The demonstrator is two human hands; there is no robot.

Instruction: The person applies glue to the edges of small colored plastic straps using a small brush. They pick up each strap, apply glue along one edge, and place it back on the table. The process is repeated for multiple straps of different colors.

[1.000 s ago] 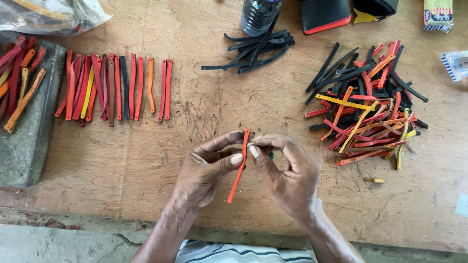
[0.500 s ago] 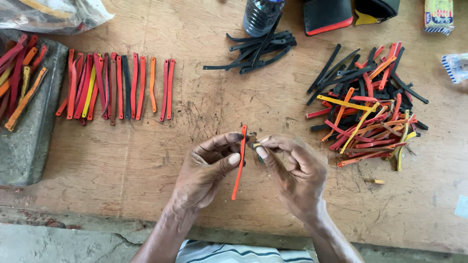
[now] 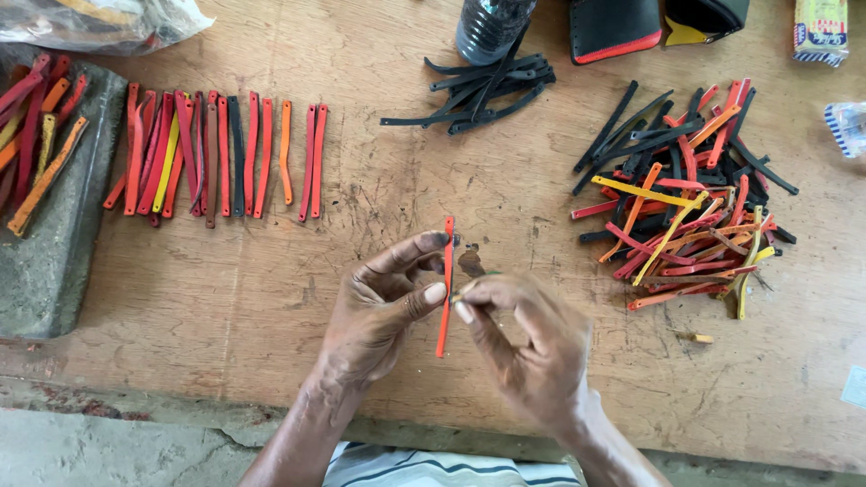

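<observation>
Straightened upright now, thin orange strip (image 3: 446, 287) pinched between both hands.

A big wooden table (image 3: 271, 298) holds a neat row of strips (image 3: 212, 153). A messy pile of strips (image 3: 686, 198), black strips (image 3: 478, 90) and a bottle (image 3: 487, 27) lie there too.

head view, looking steeply down (close), wooden table (image 3: 271, 298)

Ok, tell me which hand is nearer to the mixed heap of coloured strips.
Right. The right hand sits just left of and below the mixed heap; the left hand, pinching the orange strip, is farther off, beyond the right hand.
</observation>
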